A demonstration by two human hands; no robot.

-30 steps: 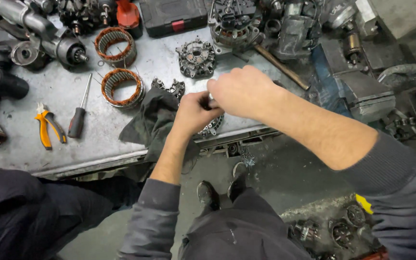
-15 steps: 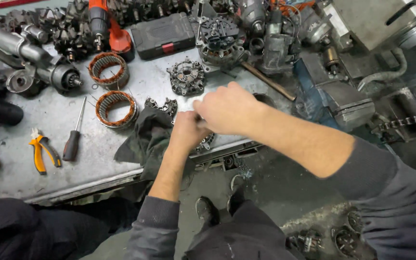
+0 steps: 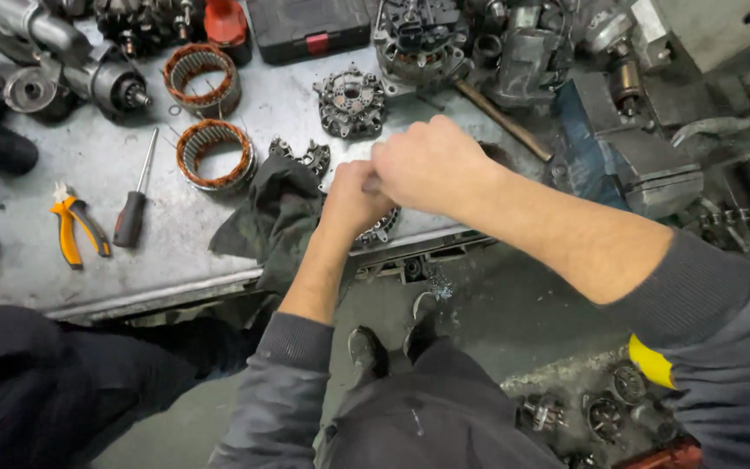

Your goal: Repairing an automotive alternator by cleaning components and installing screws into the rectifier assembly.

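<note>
Both hands meet at the near edge of the grey, grimy metal workbench point(image 3: 219, 200), just right of centre frame. The right hand point(image 3: 431, 165) is closed in a fist over a small part or tool that I cannot make out; only a dull stub shows at its thumb side. The left hand point(image 3: 353, 200) is curled shut against it, pressing down on a round, toothed, dark metal alternator part point(image 3: 381, 228) that peeks out beneath the wrist, right at the bench lip.

The risk, as I judge it: the part sits so close to the edge that a slip of either fist could send it over the lip to the floor. The crumpled dark green rag point(image 3: 275, 221) touching the left wrist could also snag or drag with the hands.

Counted, largest first: one blue bench vise point(image 3: 627, 161) at right; one black plastic case with a red latch point(image 3: 305, 26) at top centre; two copper-wound stator rings point(image 3: 214, 155) at upper left; one dark finned rectifier plate point(image 3: 351, 102) above the hands; one wooden-handled hammer point(image 3: 501, 117); one black-handled screwdriver point(image 3: 136, 198); one orange-handled pair of pliers point(image 3: 75, 230) at left.
</note>
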